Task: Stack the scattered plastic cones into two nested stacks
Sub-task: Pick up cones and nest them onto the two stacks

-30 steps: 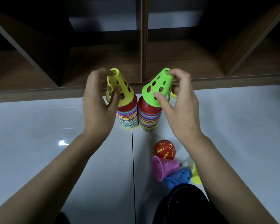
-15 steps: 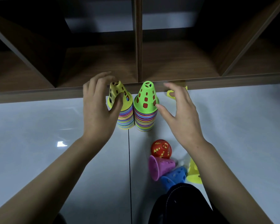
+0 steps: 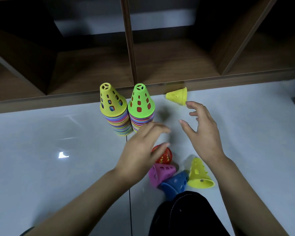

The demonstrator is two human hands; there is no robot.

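Note:
Two nested stacks stand side by side near the shelf edge: the left stack (image 3: 115,111) is topped by a yellow cone, the right stack (image 3: 140,108) by a green cone. Loose cones lie on the floor: a yellow cone (image 3: 177,96) on its side by the shelf, a red cone (image 3: 164,156), a purple cone (image 3: 160,172), a blue cone (image 3: 174,182) and a second yellow cone (image 3: 198,174). My left hand (image 3: 141,150) hovers over the red cone, fingers relaxed, holding nothing. My right hand (image 3: 203,132) is open and empty, just below the yellow cone by the shelf.
A dark wooden shelf unit (image 3: 143,65) with slanted dividers runs along the far side. The pale glossy floor (image 3: 58,167) has a dark seam running down the middle. A dark-clothed knee (image 3: 186,215) sits at the bottom, next to the blue cone.
Both hands let go of the yellow and green cones, which now sit seated on the stacks. The left hand moved right and down over the red cone; the right hand drew back.

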